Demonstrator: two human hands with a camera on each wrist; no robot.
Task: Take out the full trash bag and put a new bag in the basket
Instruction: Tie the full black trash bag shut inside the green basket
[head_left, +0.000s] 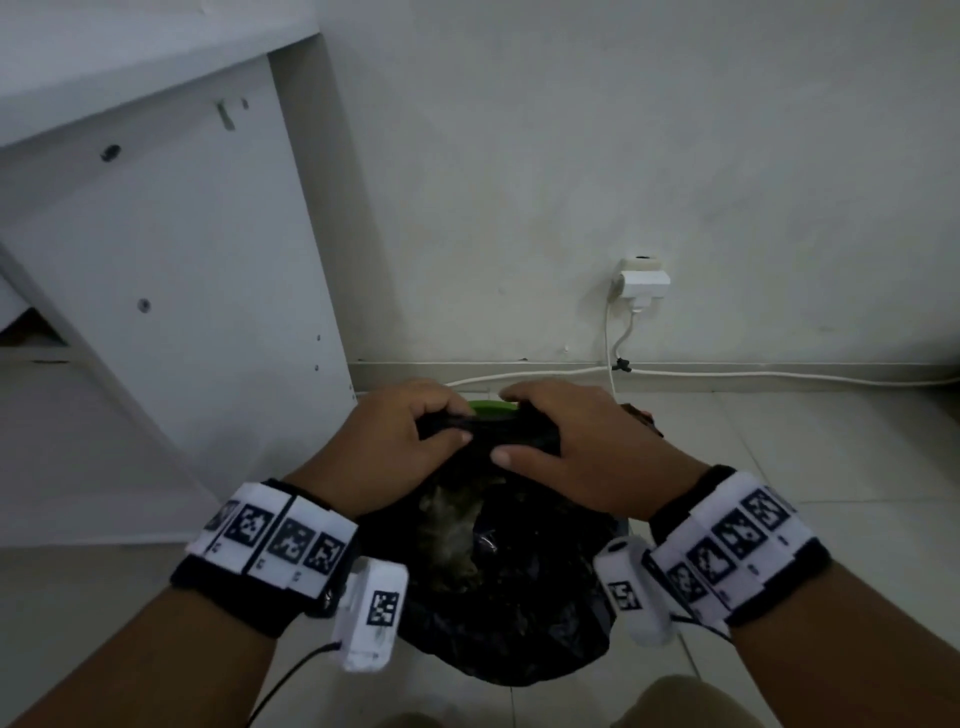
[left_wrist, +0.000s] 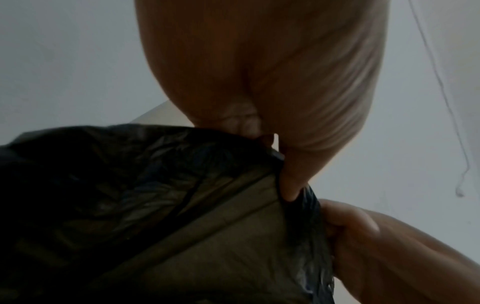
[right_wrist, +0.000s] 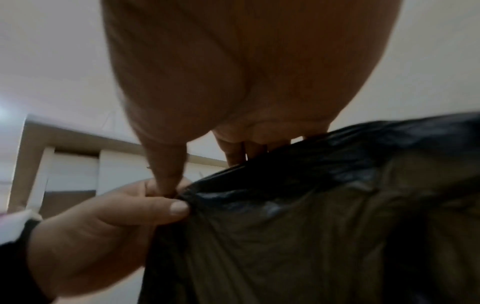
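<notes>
Both hands, left hand (head_left: 410, 441) and right hand (head_left: 566, 447), are pinching the black trash bag's (head_left: 498, 597) gathered mouth above the green basket (head_left: 488, 409); thin plastic risks tearing under a hard pull.

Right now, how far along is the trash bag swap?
Early. Both hands, left hand and right hand, grip the black bag's gathered top; green basket rim shows just behind. Whether it's out yet, can't tell. Left: finish removal, fit a new bag; none visible.
</notes>
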